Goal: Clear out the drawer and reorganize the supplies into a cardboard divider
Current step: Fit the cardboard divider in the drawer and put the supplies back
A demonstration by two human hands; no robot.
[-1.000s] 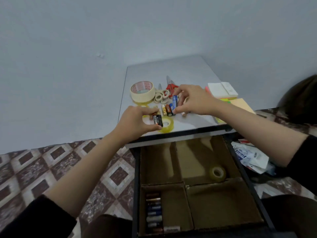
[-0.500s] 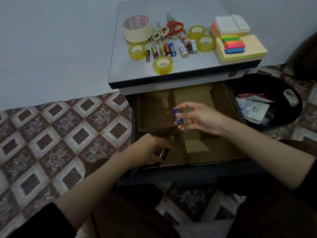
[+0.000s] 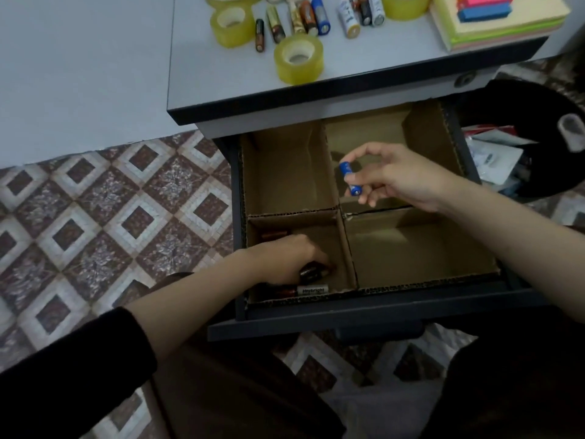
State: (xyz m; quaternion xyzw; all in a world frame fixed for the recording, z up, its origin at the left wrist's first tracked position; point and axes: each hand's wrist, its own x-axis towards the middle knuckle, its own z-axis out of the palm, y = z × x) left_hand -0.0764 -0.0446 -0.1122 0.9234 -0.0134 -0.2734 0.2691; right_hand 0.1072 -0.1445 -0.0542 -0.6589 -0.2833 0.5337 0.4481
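The dark drawer [image 3: 316,323] stands pulled out with a four-cell cardboard divider [image 3: 343,239] inside. My left hand [image 3: 285,259] reaches down into the near-left cell and holds a black battery [image 3: 311,271] among other batteries [image 3: 304,290] lying there. My right hand [image 3: 399,175] hovers over the far-right cell and pinches a blue battery [image 3: 349,178] between thumb and fingers. The near-right and far-left cells show only cardboard.
On the grey cabinet top [image 3: 196,74] lie several loose batteries [image 3: 316,15], yellow tape rolls [image 3: 298,59] and a stack of sticky notes [image 3: 497,23]. A black bin [image 3: 535,122] with wrappers stands right of the drawer. Patterned tile floor [image 3: 110,217] lies to the left.
Both hands left the cabinet top, each with a battery, and came down to the drawer. My left hand has gone deeper into the near-left cell; the view has tilted downward.
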